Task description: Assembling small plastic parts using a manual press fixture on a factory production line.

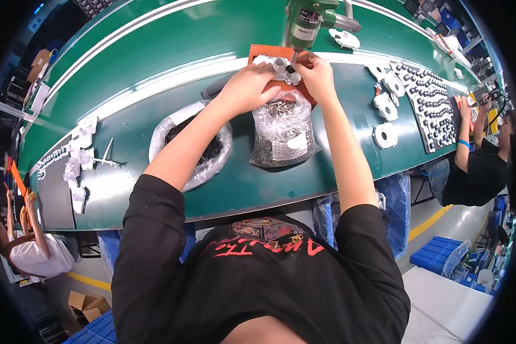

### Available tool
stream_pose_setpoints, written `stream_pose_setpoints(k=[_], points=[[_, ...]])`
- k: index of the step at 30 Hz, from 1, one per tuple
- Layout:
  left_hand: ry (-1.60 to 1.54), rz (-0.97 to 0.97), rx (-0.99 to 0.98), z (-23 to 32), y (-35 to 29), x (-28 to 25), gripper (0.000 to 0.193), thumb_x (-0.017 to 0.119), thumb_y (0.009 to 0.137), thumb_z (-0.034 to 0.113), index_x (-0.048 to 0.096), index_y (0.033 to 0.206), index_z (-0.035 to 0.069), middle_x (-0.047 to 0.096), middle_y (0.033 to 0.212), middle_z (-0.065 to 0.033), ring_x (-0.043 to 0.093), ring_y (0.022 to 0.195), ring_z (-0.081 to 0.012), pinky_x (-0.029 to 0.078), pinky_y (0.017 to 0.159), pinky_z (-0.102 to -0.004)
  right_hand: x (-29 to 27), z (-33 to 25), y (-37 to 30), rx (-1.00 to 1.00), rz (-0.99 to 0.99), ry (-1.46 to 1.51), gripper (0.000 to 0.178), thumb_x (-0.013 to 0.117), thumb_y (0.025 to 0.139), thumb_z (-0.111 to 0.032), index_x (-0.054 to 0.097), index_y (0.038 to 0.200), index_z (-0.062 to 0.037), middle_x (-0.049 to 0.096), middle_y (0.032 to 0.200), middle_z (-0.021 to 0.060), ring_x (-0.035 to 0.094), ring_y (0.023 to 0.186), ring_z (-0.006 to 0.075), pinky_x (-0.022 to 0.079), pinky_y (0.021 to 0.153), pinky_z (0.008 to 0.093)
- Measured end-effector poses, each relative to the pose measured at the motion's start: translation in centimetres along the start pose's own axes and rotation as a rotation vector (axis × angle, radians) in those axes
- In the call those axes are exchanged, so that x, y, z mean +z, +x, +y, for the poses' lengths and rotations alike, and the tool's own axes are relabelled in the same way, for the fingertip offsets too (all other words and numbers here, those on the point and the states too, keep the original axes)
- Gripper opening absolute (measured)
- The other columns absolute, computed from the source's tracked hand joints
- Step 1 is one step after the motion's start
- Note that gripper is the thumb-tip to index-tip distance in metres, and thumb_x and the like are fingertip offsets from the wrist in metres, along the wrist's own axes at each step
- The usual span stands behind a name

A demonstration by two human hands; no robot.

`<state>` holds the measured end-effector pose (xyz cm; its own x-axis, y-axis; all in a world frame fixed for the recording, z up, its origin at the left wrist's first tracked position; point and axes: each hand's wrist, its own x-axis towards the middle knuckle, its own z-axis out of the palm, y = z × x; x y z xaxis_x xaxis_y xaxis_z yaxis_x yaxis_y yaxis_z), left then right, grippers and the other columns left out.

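Note:
Under a green press machine (304, 26), a white plastic part (279, 64) with round sockets sits on an orange fixture (261, 50). My left hand (249, 87) grips the part's left side, fingers over its top and thumb near its front edge. At the part's right side, my right hand (315, 74) is closed, thumb and fingertips beside a small black piece (290, 69) next to the press rod. What those fingertips pinch is partly hidden. Just in front of the fixture stands a clear bag of screws (284, 135), close to my left thumb.
Left of the screws, a plastic-lined container (223, 152) holds dark small pieces. White round parts (386, 107) lie at the right, beside a tray of black-and-white pieces (424, 103). More white parts (77, 163) are at the left. Co-workers sit at both ends of the green table (258, 198).

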<state>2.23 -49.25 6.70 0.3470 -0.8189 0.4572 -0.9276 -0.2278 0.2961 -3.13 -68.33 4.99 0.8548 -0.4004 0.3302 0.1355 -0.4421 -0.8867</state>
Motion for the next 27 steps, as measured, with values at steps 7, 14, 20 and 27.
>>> stream_pose_setpoints(k=[7,14,20,27], points=[[0.019,0.047,-0.004,-0.3,0.0,0.5,0.031,0.056,0.08,0.027,0.06,0.092,-0.002,0.059,0.093,-0.0183,0.057,0.091,-0.0335,0.045,0.083,-0.041,0.1,0.0,0.0,-0.019,0.002,-0.071,0.016,0.063,0.075,-0.009,0.064,0.085,0.0037,0.066,0.076,0.0107,0.063,0.069,0.0141,0.048,0.065,0.0263],[0.021,0.029,-0.017,-0.4,-0.1,0.9,0.03,0.055,0.08,0.027,0.06,0.086,-0.002,0.06,0.092,-0.0167,0.058,0.091,-0.0322,0.045,0.083,-0.0404,-0.4,-0.1,-1.2,-0.099,0.044,-0.133,0.018,0.058,0.076,-0.007,0.065,0.089,0.0036,0.067,0.085,0.011,0.061,0.081,0.0167,0.046,0.076,0.0273],[0.067,0.086,0.02,-0.6,-0.4,1.1,0.029,0.056,0.08,0.026,0.06,0.084,-0.002,0.061,0.091,-0.0169,0.058,0.091,-0.0312,0.045,0.084,-0.0399,-0.1,-0.3,-2.6,-0.27,0.053,-0.262,0.022,0.055,0.076,-0.006,0.067,0.094,-0.0029,0.063,0.108,0.0118,0.055,0.103,0.0234,0.042,0.089,0.0304],[0.053,0.152,0.025,-0.5,-0.6,1.1,0.029,0.057,0.079,0.026,0.06,0.084,-0.002,0.061,0.091,-0.0167,0.058,0.092,-0.0307,0.044,0.085,-0.0388,-0.1,0.6,-2.8,-0.273,0.09,-0.262,0.021,0.053,0.079,-0.009,0.068,0.094,-0.006,0.062,0.11,0.0105,0.054,0.1,0.0262,0.042,0.09,0.0336]])
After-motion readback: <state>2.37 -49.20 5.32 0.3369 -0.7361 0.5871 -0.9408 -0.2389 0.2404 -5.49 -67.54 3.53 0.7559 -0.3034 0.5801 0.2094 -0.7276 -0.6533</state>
